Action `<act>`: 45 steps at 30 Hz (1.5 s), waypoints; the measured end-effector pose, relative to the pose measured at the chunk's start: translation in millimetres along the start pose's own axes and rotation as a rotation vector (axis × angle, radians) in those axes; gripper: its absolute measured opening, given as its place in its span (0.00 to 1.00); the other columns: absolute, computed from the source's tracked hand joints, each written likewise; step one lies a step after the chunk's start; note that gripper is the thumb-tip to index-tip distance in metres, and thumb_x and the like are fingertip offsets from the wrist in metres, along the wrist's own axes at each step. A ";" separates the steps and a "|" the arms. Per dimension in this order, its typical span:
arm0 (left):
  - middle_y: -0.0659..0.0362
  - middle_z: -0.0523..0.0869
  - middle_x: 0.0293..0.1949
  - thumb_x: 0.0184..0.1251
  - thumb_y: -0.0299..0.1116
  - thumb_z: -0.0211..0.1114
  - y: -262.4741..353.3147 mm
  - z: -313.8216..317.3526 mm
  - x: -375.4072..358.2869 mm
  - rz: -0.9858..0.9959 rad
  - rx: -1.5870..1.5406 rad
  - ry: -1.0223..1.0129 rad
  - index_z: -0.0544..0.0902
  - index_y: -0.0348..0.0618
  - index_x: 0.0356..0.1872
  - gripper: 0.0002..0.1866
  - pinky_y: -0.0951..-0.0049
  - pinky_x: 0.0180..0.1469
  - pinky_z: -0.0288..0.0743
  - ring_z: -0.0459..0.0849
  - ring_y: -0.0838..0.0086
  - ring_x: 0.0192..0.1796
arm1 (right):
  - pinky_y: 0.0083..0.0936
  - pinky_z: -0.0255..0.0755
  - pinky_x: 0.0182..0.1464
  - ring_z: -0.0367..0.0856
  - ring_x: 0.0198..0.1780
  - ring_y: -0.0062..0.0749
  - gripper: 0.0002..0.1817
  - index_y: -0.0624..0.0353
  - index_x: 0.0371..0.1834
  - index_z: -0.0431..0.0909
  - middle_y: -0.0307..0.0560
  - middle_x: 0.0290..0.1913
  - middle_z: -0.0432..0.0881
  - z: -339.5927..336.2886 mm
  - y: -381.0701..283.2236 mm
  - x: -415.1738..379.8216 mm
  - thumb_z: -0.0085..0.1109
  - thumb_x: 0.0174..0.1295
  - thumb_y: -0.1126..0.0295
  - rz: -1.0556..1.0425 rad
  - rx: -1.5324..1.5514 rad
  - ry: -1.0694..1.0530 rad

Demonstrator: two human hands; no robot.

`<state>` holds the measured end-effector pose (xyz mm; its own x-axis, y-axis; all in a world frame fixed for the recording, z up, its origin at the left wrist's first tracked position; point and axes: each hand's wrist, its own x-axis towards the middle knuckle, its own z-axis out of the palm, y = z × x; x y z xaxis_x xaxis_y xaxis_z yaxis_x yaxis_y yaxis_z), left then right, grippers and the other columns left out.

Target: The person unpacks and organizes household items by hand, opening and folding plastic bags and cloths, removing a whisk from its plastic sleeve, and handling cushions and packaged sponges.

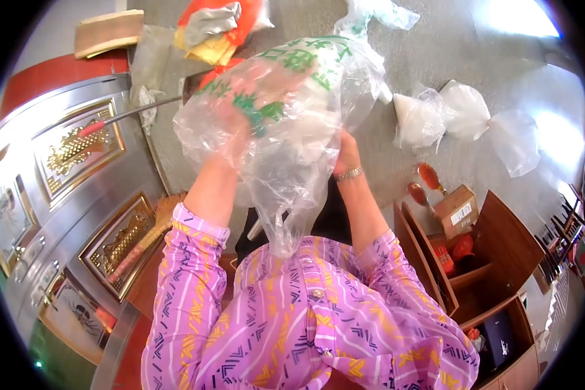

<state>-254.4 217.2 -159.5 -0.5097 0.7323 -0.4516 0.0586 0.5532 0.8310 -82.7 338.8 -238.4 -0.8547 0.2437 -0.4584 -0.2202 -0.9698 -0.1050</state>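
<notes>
Clear plastic bag covers left hand, grip unclear; right hand holds the bag.

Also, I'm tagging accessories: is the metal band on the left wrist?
No, the metal band circles the wrist of the right hand.

Here's the clear plastic bag, up in the upper middle of the frame, thin, glossy and creased all over! Green printing runs across its top, bent by the folds. It's puffed out wide above, spreading left and right of centre, then narrowing to a wrinkled, see-through corner that hangs down at mid-frame. Its contents, if any, can't be made out.
</notes>
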 end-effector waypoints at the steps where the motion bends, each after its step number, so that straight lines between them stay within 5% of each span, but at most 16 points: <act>1: 0.55 0.77 0.46 0.60 0.31 0.55 11.2 -6.4 -5.1 0.005 0.000 0.021 0.73 0.37 0.51 0.17 0.71 0.50 0.69 0.76 0.69 0.48 | 0.36 0.69 0.53 0.74 0.50 0.40 0.28 0.66 0.55 0.65 0.52 0.50 0.74 -1.2 1.0 2.1 0.58 0.49 0.69 0.008 0.048 -0.028; 7: 0.57 0.79 0.44 0.57 0.27 0.58 108.0 -52.8 -53.0 0.048 0.196 -0.050 0.75 0.36 0.49 0.17 0.72 0.49 0.70 0.77 0.70 0.46 | 0.35 0.68 0.54 0.74 0.50 0.37 0.32 0.64 0.55 0.66 0.49 0.50 0.75 34.8 -13.8 -6.1 0.63 0.44 0.68 -0.002 0.097 -0.029; 8: 0.57 0.80 0.43 0.57 0.26 0.58 125.0 -70.2 -68.4 0.101 0.281 -0.164 0.75 0.36 0.49 0.17 0.72 0.48 0.71 0.77 0.71 0.46 | 0.36 0.68 0.55 0.74 0.51 0.37 0.32 0.64 0.56 0.65 0.49 0.50 0.75 39.8 -13.6 -8.4 0.63 0.44 0.68 -0.003 0.099 -0.054; 9: 0.55 0.82 0.39 0.58 0.25 0.55 122.3 -106.6 -88.5 0.408 0.353 -0.358 0.76 0.30 0.45 0.14 0.72 0.45 0.71 0.79 0.69 0.40 | 0.36 0.68 0.55 0.74 0.51 0.37 0.32 0.64 0.56 0.65 0.49 0.50 0.75 41.6 -13.9 -9.5 0.63 0.44 0.68 -0.004 0.101 -0.062; 10: 0.57 0.80 0.25 0.59 0.26 0.53 167.9 -117.9 -93.6 0.353 -0.006 -0.546 0.79 0.29 0.33 0.10 0.71 0.41 0.72 0.79 0.67 0.35 | 0.36 0.68 0.55 0.74 0.51 0.37 0.33 0.64 0.56 0.65 0.49 0.51 0.75 41.0 -24.7 -12.7 0.63 0.43 0.68 0.004 0.104 -0.066; 13: 0.54 0.81 0.41 0.59 0.29 0.54 107.5 -196.9 -52.5 0.481 -1.187 -0.497 0.78 0.33 0.39 0.11 0.68 0.46 0.75 0.78 0.65 0.50 | 0.36 0.68 0.55 0.74 0.51 0.38 0.34 0.63 0.56 0.65 0.50 0.51 0.75 42.4 -28.1 -18.5 0.64 0.42 0.68 0.020 0.097 -0.092; 15: 0.56 0.80 0.42 0.60 0.30 0.54 78.5 -163.8 -14.6 0.028 -0.562 -0.155 0.76 0.34 0.43 0.13 0.70 0.47 0.73 0.78 0.68 0.48 | 0.37 0.68 0.55 0.74 0.50 0.38 0.35 0.63 0.56 0.65 0.50 0.50 0.75 44.6 -25.6 -19.4 0.64 0.41 0.68 0.033 0.087 -0.117; 19: 0.58 0.79 0.42 0.60 0.30 0.55 46.2 -78.5 -1.9 -0.242 -0.477 -0.318 0.74 0.37 0.46 0.14 0.71 0.47 0.73 0.77 0.71 0.47 | 0.35 0.69 0.53 0.76 0.49 0.36 0.34 0.63 0.55 0.66 0.49 0.49 0.76 35.0 -20.5 -15.1 0.65 0.40 0.68 0.103 0.030 -0.193; 25: 0.61 0.77 0.43 0.60 0.31 0.56 25.1 -23.6 1.2 -0.302 -0.772 -0.393 0.72 0.41 0.51 0.17 0.73 0.47 0.72 0.76 0.75 0.44 | 0.37 0.71 0.52 0.75 0.49 0.37 0.28 0.63 0.55 0.65 0.48 0.47 0.75 36.5 -16.0 -17.4 0.58 0.47 0.73 0.105 -0.077 -0.086; 28: 0.62 0.76 0.43 0.60 0.31 0.57 29.8 -17.6 3.5 -0.283 -0.815 -0.365 0.71 0.44 0.54 0.19 0.74 0.47 0.71 0.75 0.77 0.43 | 0.26 0.71 0.48 0.76 0.43 0.26 0.31 0.62 0.54 0.67 0.42 0.46 0.76 64.8 -17.6 -18.0 0.64 0.43 0.69 0.037 -0.307 -0.007; 32: 0.59 0.78 0.42 0.61 0.32 0.53 47.8 -19.1 1.3 -0.022 -0.149 -0.366 0.73 0.35 0.48 0.16 0.74 0.47 0.70 0.75 0.79 0.40 | 0.23 0.71 0.45 0.76 0.42 0.24 0.27 0.63 0.53 0.68 0.41 0.44 0.77 71.2 -15.3 -12.6 0.59 0.46 0.74 0.008 -0.456 0.051; 39: 0.59 0.77 0.45 0.65 0.38 0.50 38.0 10.7 9.8 0.081 -0.403 -0.119 0.71 0.37 0.51 0.18 0.74 0.49 0.70 0.75 0.79 0.45 | 0.26 0.73 0.39 0.78 0.37 0.28 0.19 0.64 0.45 0.73 0.44 0.38 0.79 80.0 -6.5 1.2 0.60 0.48 0.72 -0.151 -0.708 0.317; 43: 0.56 0.74 0.51 0.65 0.39 0.52 75.7 -10.2 7.6 -0.152 -0.909 -0.348 0.67 0.38 0.56 0.22 0.71 0.56 0.66 0.71 0.75 0.54 | 0.25 0.74 0.41 0.78 0.40 0.30 0.19 0.65 0.50 0.69 0.46 0.42 0.78 14.5 7.7 39.4 0.55 0.54 0.73 -0.297 -0.786 0.332; 45: 0.55 0.72 0.53 0.63 0.37 0.56 87.1 -10.0 4.9 -0.242 -1.181 -0.430 0.65 0.38 0.57 0.24 0.70 0.57 0.65 0.69 0.73 0.57 | 0.30 0.72 0.37 0.80 0.36 0.39 0.22 0.65 0.43 0.71 0.55 0.33 0.80 26.4 8.5 33.8 0.62 0.48 0.63 -0.346 -1.144 0.404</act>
<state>-260.3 265.1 -86.0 -0.0703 0.8540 -0.5155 -0.9035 0.1646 0.3958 -125.8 339.1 -231.5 -0.5847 0.6613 -0.4698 0.3021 -0.3600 -0.8827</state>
